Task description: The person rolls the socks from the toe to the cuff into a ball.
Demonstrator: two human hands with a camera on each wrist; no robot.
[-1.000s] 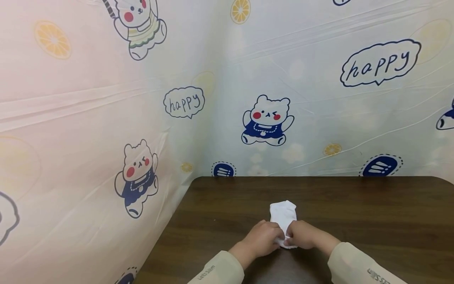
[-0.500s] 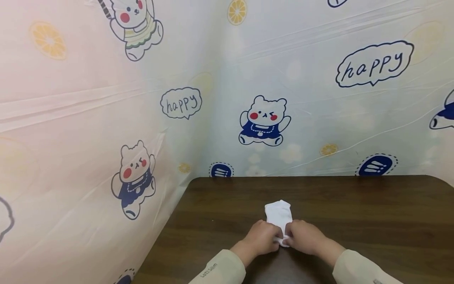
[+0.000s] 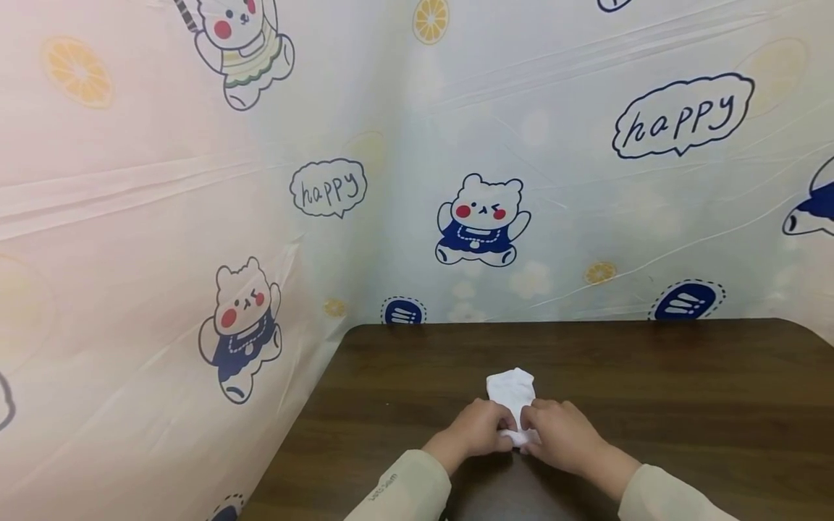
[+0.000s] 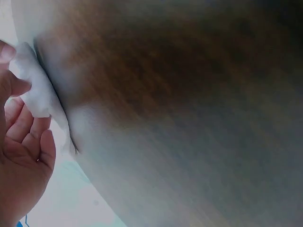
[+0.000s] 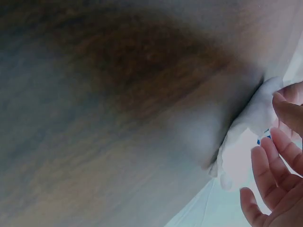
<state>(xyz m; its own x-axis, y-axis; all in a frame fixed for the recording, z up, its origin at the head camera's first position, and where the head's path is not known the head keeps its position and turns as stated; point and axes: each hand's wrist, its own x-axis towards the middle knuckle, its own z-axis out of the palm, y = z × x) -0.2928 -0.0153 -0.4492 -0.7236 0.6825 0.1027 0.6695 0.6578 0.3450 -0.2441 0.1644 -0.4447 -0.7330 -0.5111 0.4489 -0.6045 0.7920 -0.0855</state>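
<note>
A small, soft white cloth (image 3: 511,389), shaped somewhat like a short sock, lies lengthwise on the dark wooden table (image 3: 404,369). Its near end is turned up into a thick fold between both hands. From the left, my left hand (image 3: 481,428) pinches that fold, thumb on the near side and fingers behind, as the left wrist view shows with the cloth (image 4: 37,87). My right hand (image 3: 562,435) holds the fold's right side between thumb and fingers. In the right wrist view the cloth (image 5: 255,111) stands slightly raised at this edge, and the other right fingers (image 5: 265,172) are loosely bent.
The table's far edge meets a printed fabric curtain (image 3: 573,181) with bears and speech bubbles. Another curtain side (image 3: 130,289) runs along the table's left edge. Pale sleeves (image 3: 410,481) cover both forearms.
The near end of the cloth has been turned up a little further, and both hands have shifted slightly away from me with it. The head view has swung slightly right.
</note>
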